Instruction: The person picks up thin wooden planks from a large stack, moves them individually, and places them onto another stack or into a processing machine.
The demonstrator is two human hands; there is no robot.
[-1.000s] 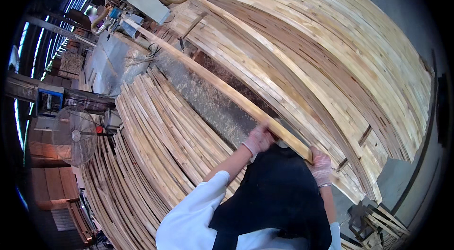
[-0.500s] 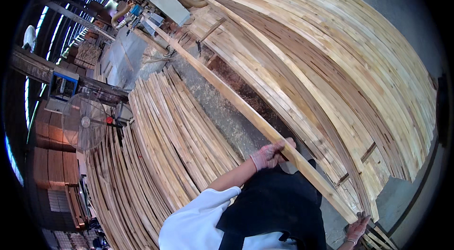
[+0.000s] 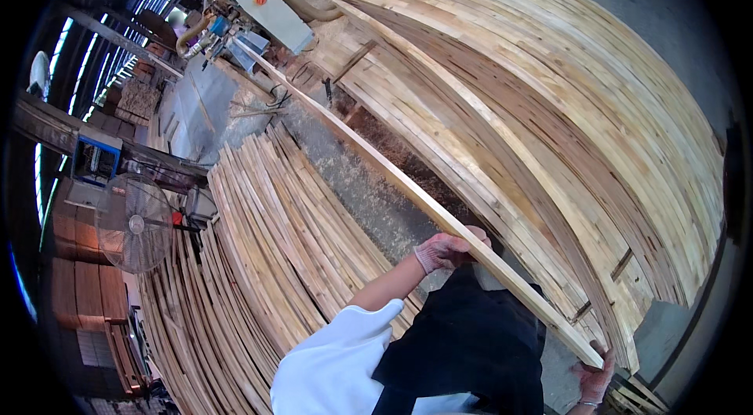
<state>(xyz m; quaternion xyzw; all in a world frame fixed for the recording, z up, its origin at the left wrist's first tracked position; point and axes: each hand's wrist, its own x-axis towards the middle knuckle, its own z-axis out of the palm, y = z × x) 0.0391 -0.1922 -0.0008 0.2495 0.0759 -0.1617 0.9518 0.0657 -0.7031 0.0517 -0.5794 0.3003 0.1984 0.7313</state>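
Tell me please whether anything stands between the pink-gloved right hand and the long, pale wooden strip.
Nothing visible does: the right hand touches the wooden strip at its near end.

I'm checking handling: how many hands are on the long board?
2: the left hand partway along the long board, the right hand at its near end; any at the far end may be hidden.

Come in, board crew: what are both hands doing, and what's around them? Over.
Left hand gripping long board partway along. Right hand at its near end. Board stacks flanking: left pile, right pile.
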